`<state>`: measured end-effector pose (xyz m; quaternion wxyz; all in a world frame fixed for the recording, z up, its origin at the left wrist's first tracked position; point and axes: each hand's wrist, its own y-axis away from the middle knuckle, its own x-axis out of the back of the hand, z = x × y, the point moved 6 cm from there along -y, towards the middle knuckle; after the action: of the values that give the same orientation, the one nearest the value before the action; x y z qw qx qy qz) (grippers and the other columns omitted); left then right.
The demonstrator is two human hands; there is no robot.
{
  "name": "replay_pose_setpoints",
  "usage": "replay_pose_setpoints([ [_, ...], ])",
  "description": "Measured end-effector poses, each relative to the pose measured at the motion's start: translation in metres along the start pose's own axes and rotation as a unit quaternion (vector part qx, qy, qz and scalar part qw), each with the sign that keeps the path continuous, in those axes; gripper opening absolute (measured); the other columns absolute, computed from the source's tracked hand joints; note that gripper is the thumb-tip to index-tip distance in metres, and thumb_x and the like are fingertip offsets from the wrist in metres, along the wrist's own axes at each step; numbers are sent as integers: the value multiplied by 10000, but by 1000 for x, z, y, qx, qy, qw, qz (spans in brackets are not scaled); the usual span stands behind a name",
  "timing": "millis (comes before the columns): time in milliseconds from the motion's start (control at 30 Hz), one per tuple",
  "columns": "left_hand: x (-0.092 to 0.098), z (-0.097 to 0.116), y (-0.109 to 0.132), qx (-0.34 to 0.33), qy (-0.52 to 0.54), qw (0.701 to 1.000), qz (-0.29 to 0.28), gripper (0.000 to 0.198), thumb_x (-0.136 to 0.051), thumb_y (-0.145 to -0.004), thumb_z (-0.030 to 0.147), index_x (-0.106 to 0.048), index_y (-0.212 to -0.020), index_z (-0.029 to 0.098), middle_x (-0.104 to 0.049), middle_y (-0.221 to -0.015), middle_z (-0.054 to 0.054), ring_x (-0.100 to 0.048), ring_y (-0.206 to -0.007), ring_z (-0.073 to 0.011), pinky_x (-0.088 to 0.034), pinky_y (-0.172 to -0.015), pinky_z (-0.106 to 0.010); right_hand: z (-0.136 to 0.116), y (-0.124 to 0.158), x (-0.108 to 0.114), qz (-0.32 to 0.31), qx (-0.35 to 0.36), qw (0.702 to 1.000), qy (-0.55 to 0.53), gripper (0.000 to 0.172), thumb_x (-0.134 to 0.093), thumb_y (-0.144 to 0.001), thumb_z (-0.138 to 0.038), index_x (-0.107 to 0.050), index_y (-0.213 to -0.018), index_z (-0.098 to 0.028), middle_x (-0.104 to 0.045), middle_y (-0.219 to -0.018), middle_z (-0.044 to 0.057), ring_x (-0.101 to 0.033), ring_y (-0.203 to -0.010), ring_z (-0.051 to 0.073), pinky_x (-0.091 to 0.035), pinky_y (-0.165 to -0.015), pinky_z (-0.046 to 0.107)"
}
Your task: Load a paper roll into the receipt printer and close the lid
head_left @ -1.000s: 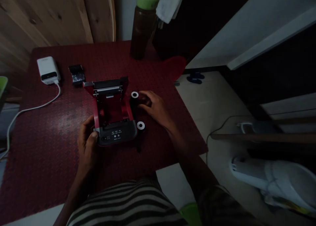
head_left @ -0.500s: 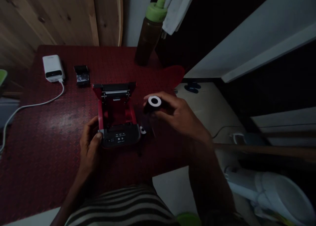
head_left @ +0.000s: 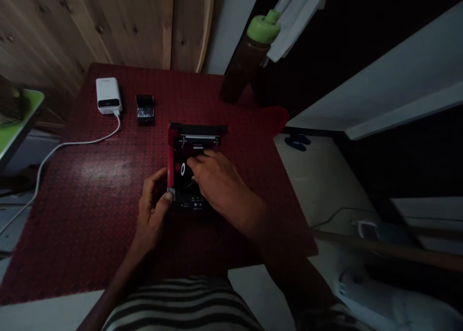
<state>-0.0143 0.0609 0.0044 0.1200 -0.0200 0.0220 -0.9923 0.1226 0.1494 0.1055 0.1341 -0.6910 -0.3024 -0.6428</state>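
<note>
A small red-and-black printer stands on the table with its lid raised at the back. My left hand grips its front left corner, thumb on the front panel and fingers along the side. Inside the open bay, my right hand holds a dark roll whose white ring-shaped core end faces left. The fingers and the bay's shade hide most of the roll. Buttons show on the black front panel, partly covered by my right hand.
On the red patterned table lie a white power bank with a white cable and a small black item. A green-capped bottle stands at the back right. A red rounded object lies beyond the right edge.
My right hand has carried the roll left from beside the printer into its open bay. My left hand keeps its hold on the corner. The whole view has shifted.
</note>
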Motion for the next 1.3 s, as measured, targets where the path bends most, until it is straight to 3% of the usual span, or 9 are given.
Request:
replay_pose_setpoints([
  [200,0,-1,1,25,12,1000,4,575,-708,-1063,573,-702,-1546,261,-734,-1543,-136,-705,-1427,-365,-560,-1190,-535,15,-18,-17,-26,-6,999,-29,294,-609,-1079,-6,-817,-1200,-175,-864,-1137,135,-832,-998,274,-557,-790,346],
  [333,0,0,2,23,9,1000,-2,559,-700,-1070,538,-699,-1557,265,-726,-1559,-133,-697,-1437,-360,-555,-1203,-526,18,-21,-24,-19,-11,999,-39,281,-612,-1079,-17,-811,-1211,-164,-860,-1094,137,-838,-988,289,-578,-805,362],
  [467,1,1,2,14,0,1000,-6,554,-691,-1082,532,-690,-1568,268,-733,-1553,-126,-704,-1423,-352,-571,-1178,-515,19,-17,-24,-10,-8,997,-77,345,-544,-1094,-2,-787,-1303,-128,-852,-1218,175,-831,-1072,302,-618,-895,400],
  [667,1,0,0,4,-7,1000,-1,549,-694,-1076,534,-711,-1551,260,-740,-1552,-126,-694,-1442,-354,-552,-1200,-512,20,16,-8,27,125,968,-217,442,-530,-1066,62,-820,-1241,-223,-851,-1279,75,-772,-1224,237,-606,-1126,435],
  [800,2,1,1,4,-1,1000,6,544,-716,-1056,540,-730,-1523,261,-770,-1506,-117,-728,-1384,-346,-588,-1140,-493,20,31,-7,34,146,963,-223,321,-586,-1114,-22,-834,-1099,-224,-853,-1114,63,-733,-1111,240,-610,-1048,430],
  [1000,8,12,-8,42,28,998,44,551,-739,-1047,606,-752,-1477,261,-748,-1544,-120,-698,-1439,-357,-553,-1193,-507,22,40,-11,196,141,953,-183,272,-626,-1117,-33,-812,-1011,-201,-789,-1041,70,-672,-1014,231,-619,-919,372],
  [1167,2,46,-67,-48,-2,996,75,613,-718,-1036,751,-789,-1430,288,-740,-1560,-102,-671,-1462,-334,-524,-1207,-478,17,62,-16,351,143,915,-139,274,-612,-1109,-1,-830,-1063,-160,-774,-982,73,-665,-932,220,-631,-851,342],
  [1233,-4,52,-93,-48,12,995,86,648,-633,-1041,835,-837,-1243,254,-809,-1373,-109,-725,-1347,-321,-566,-1098,-441,12,69,-19,386,146,902,-126,250,-622,-1103,6,-836,-1088,-122,-788,-978,86,-673,-919,220,-636,-846,345],
  [1300,-7,54,-108,-32,32,994,103,630,-698,-984,851,-810,-1013,232,-820,-1175,-94,-753,-1181,-290,-576,-989,-397,9,74,-21,411,145,893,-110,234,-630,-1106,-4,-840,-1084,-103,-801,-978,96,-683,-908,218,-639,-841,344],
])
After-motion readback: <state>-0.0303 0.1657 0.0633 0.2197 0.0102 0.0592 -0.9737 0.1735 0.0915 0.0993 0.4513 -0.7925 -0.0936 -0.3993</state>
